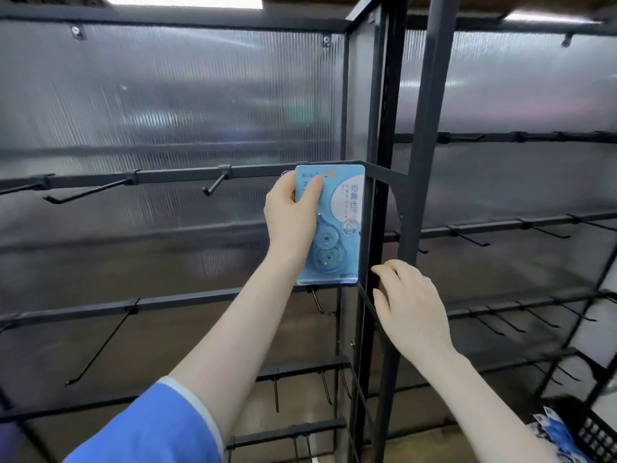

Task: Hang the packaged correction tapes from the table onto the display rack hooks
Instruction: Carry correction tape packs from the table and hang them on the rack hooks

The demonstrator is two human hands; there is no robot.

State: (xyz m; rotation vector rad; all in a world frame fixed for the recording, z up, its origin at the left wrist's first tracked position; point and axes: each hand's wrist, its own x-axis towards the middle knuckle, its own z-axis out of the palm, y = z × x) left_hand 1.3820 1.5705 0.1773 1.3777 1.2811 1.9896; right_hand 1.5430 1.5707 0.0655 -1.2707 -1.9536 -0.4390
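At the right end of the rack's second crossbar (173, 177), your left hand (292, 215) holds a light blue correction tape package (337, 225) upright against the bar. Your thumb lies across the front of the card near its top left corner, and the other fingers are hidden behind it, so the card is pinched between them. The hang hole at the top of the card sits level with the crossbar; you cannot tell from here whether it is already on a hook. A sliver of a second card edge shows just behind the top left corner of the package. Your forearm rises from the lower left, with a blue sleeve (150, 429) at the elbow.

Your right hand (409, 309) holds nothing. Its fingers are loosely bent and spread, hovering just beside the black upright post (424, 128) and the thin diagonal brace below the package; whether the fingertips touch the metal is unclear.

Bare black hooks (213, 185) jut from the crossbars to the left and on the neighbouring rack section to the right. Behind them stands a ribbed translucent panel (167, 95). In the lower right corner, a black mesh basket (591, 429) holds more blue and white packages (556, 432).
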